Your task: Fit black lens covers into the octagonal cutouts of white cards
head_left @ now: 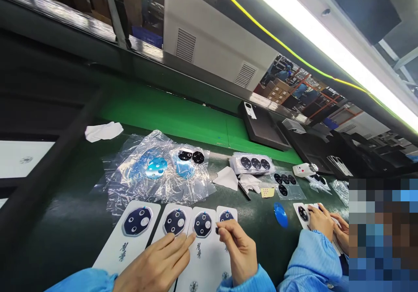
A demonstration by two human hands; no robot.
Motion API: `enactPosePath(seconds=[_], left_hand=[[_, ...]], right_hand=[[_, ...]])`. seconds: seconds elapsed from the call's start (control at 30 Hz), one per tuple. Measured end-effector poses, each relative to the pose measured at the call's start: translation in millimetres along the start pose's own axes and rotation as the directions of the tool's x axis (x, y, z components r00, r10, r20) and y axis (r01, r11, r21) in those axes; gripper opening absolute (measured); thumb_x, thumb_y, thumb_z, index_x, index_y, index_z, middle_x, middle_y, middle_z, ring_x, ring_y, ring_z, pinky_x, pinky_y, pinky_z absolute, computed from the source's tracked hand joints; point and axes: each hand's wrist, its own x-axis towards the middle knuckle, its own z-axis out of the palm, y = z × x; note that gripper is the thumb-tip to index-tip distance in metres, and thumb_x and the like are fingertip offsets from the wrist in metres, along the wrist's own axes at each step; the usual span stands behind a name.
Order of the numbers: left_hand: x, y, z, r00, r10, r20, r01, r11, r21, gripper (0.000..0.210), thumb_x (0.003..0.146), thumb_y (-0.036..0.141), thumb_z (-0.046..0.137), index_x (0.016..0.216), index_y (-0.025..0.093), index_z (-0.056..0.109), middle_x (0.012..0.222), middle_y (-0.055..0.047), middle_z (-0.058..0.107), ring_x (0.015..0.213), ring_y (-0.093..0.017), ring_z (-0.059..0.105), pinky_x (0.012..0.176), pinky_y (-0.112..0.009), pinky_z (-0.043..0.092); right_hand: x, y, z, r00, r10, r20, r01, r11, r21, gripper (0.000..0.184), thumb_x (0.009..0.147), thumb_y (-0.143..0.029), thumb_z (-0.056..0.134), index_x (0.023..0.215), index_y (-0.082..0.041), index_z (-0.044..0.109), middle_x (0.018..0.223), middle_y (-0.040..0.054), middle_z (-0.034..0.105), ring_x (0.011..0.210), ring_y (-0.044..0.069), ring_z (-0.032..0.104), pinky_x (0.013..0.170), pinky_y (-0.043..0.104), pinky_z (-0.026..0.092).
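Observation:
Several white phone back panels lie in a row on the dark bench, each with an octagonal dark camera plate near its top and printed characters below. My left hand [160,259] rests on the second panel [168,235], fingers stretched out, their tips by its camera plate [174,221] and the edge of the third panel [192,266]. My right hand [240,248] is closed in a pinch over the rightmost panel [230,212]. A small dark piece shows at its fingertips; its kind is too small to tell. The leftmost panel [112,250] lies untouched by either hand.
Crumpled clear plastic bags [130,170] with blue film discs lie behind the panels. Farther right are a stack of dark camera plates [251,163], white wipes [227,178], a blue disc [281,215] and black trays [261,128]. A co-worker's hands [321,222] handle other panels at right.

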Motion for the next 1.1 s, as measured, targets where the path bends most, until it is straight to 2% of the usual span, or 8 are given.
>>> enactPosePath(seconds=[0.13, 0.27, 0.47, 0.57, 0.73, 0.93, 1.03, 1.1], left_hand=[[-16.6, -11.1, -9.9, 0.998, 0.047, -0.033, -0.047, 0.999, -0.013, 0.048, 0.099, 0.002, 0.018, 0.089, 0.014, 0.063, 0.097, -0.003, 0.073, 0.087, -0.014, 0.062, 0.083, -0.029, 0.039], [-22.5, -17.1, -12.1, 0.999, -0.044, -0.022, 0.044, 0.999, 0.002, 0.042, 0.099, 0.003, 0.024, 0.089, 0.013, 0.063, 0.100, -0.005, 0.072, 0.091, -0.013, 0.062, 0.087, -0.028, 0.039], [-31.2, -16.3, -8.6, 0.996, -0.072, -0.056, 0.075, 0.996, 0.055, 0.042, 0.098, 0.001, 0.023, 0.092, 0.012, 0.063, 0.095, -0.005, 0.073, 0.091, -0.014, 0.061, 0.092, -0.029, 0.037], [-34.0, -17.0, -8.9, 0.994, -0.096, -0.061, 0.098, 0.994, 0.039, 0.040, 0.100, 0.004, 0.025, 0.094, 0.012, 0.064, 0.097, -0.005, 0.073, 0.093, -0.014, 0.061, 0.094, -0.028, 0.036], [-33.5, -19.2, -9.4, 0.994, -0.091, -0.068, 0.094, 0.994, 0.054, 0.042, 0.100, 0.004, 0.023, 0.092, 0.013, 0.063, 0.095, -0.003, 0.074, 0.093, -0.012, 0.062, 0.093, -0.027, 0.036], [-36.9, -21.0, -6.4, 0.996, -0.080, -0.050, 0.083, 0.995, 0.050, 0.042, 0.100, 0.004, 0.024, 0.089, 0.014, 0.063, 0.099, -0.003, 0.074, 0.094, -0.012, 0.062, 0.092, -0.028, 0.037], [-37.9, -20.9, -5.6, 0.997, -0.069, -0.022, 0.070, 0.995, 0.067, 0.040, 0.099, 0.002, 0.026, 0.091, 0.013, 0.064, 0.101, -0.005, 0.073, 0.094, -0.013, 0.062, 0.092, -0.030, 0.037], [-37.9, -20.8, -5.6, 0.998, -0.055, -0.004, 0.055, 0.994, 0.091, 0.040, 0.097, 0.000, 0.027, 0.092, 0.012, 0.064, 0.101, -0.005, 0.073, 0.094, -0.014, 0.062, 0.092, -0.031, 0.036]], right_hand=[[-15.1, -3.2, 6.9, 0.994, 0.083, 0.065, -0.088, 0.992, 0.088, 0.035, 0.073, -0.061, 0.068, 0.080, -0.027, 0.078, 0.069, 0.0008, 0.064, 0.062, 0.012, 0.055, 0.063, 0.022, 0.047], [-18.0, -8.5, 17.3, 0.975, 0.178, 0.135, -0.203, 0.958, 0.202, 0.038, 0.068, -0.061, 0.073, 0.076, -0.024, 0.078, 0.063, 0.0010, 0.063, 0.056, 0.010, 0.055, 0.059, 0.022, 0.047], [-18.0, -9.0, 30.1, 0.933, 0.333, 0.136, -0.360, 0.870, 0.336, 0.040, 0.048, -0.048, 0.090, 0.065, -0.018, 0.070, 0.059, -0.0018, 0.060, 0.052, 0.008, 0.053, 0.054, 0.020, 0.043], [-18.3, -6.0, 33.7, 0.934, 0.323, 0.150, -0.356, 0.870, 0.342, 0.042, 0.049, -0.049, 0.089, 0.066, -0.017, 0.068, 0.060, -0.0022, 0.059, 0.054, 0.007, 0.054, 0.055, 0.019, 0.044], [-18.8, -3.8, 38.1, 0.953, 0.260, 0.154, -0.298, 0.893, 0.337, 0.049, 0.055, -0.054, 0.085, 0.089, -0.023, 0.067, 0.067, -0.0036, 0.060, 0.058, 0.008, 0.057, 0.056, 0.019, 0.046], [-17.3, -2.2, 36.7, 0.939, 0.279, 0.200, -0.323, 0.916, 0.238, 0.046, 0.059, -0.060, 0.080, 0.073, -0.019, 0.066, 0.067, 0.0020, 0.064, 0.065, 0.014, 0.062, 0.055, 0.022, 0.047], [-14.5, 1.4, 34.9, 0.962, 0.170, 0.216, -0.200, 0.972, 0.126, 0.038, 0.066, -0.056, 0.077, 0.073, -0.020, 0.067, 0.072, 0.0032, 0.065, 0.068, 0.015, 0.061, 0.061, 0.025, 0.048], [-12.1, 3.9, 35.4, 0.970, 0.079, 0.232, -0.094, 0.994, 0.053, 0.026, 0.072, -0.045, 0.075, 0.071, -0.020, 0.068, 0.073, 0.0021, 0.065, 0.070, 0.014, 0.059, 0.064, 0.024, 0.047]])
